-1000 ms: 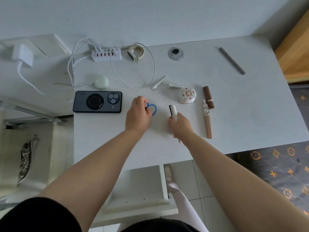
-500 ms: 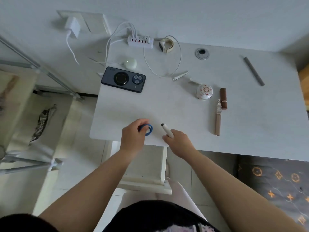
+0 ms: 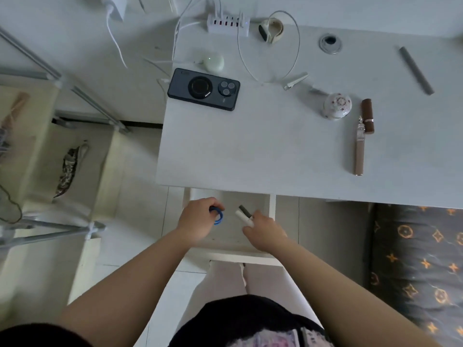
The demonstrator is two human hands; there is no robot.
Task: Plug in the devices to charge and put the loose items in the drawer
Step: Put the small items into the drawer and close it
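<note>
Both hands hover over the open white drawer (image 3: 272, 221) below the desk's front edge. My left hand (image 3: 196, 222) grips a blue hair tie (image 3: 217, 215). My right hand (image 3: 265, 232) pinches a small white tube with a dark cap (image 3: 244, 213). On the white desk (image 3: 250, 151) lie a dark phone (image 3: 204, 89), a white earbud case (image 3: 213, 61), a smart band (image 3: 270, 29) and a white USB charging hub (image 3: 228, 23) with cables. Loose on the desk are a hair clip (image 3: 295, 80), a round patterned box (image 3: 337, 105), a brown lipstick (image 3: 367, 115), a slim brown tube (image 3: 358, 151) and a grey pencil (image 3: 416, 70).
A cable grommet (image 3: 330, 42) sits near the desk's back. A wall charger (image 3: 115, 6) with a white cord hangs at the upper left. A metal rack (image 3: 50, 76) stands to the left. Patterned grey bedding (image 3: 416, 261) lies on the right.
Both hands drew back from the desk top, carrying the blue hair tie and the white tube, and are now above the open drawer. The camera tilted downward.
</note>
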